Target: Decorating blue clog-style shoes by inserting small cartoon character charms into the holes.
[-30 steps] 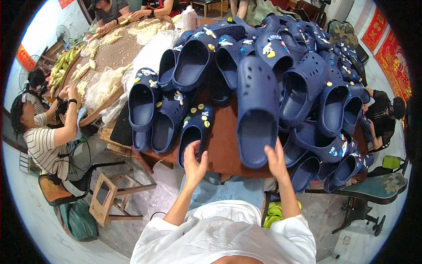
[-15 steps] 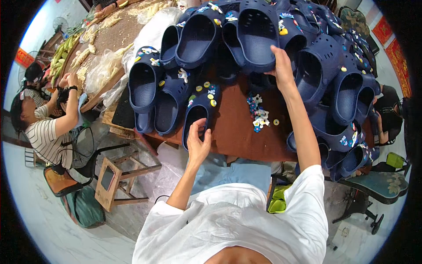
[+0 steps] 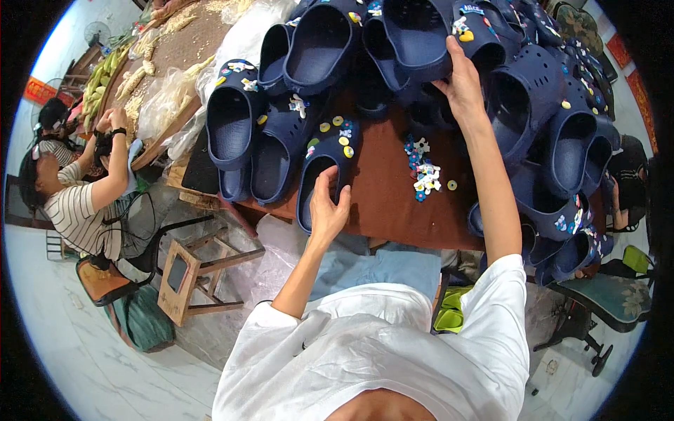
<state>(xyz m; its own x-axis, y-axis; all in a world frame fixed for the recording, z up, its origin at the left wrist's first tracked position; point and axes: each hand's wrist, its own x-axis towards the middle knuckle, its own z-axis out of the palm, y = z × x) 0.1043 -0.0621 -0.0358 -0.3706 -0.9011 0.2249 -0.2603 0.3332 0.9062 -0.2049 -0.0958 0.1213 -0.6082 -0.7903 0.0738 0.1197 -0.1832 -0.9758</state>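
Observation:
At the back of the table, my right hand (image 3: 465,88) grips the heel end of a plain navy clog (image 3: 419,42), fingers along its side and thumb beneath. My left hand (image 3: 328,210) is over the heel opening of another navy clog (image 3: 330,158) near the front edge; its thumb and fingers are apart, and whether they touch the rim is unclear. Yellow, green and white charms dot that clog's upper. Between my hands lies a small heap of blue and white charms (image 3: 423,172), with a round pale charm (image 3: 452,185) beside it.
Decorated navy clogs (image 3: 232,130) stand to the left on the brown table (image 3: 382,210); more clogs (image 3: 523,105) are piled right. Far left, a person (image 3: 84,203) sits by a round tray (image 3: 179,49) of corn. A wooden stool (image 3: 175,284) and a padded chair (image 3: 604,298) flank me.
The view has shifted slightly, moving the table's things a little right and up in the picture. My right hand still holds the plain clog; my left stays over the front clog.

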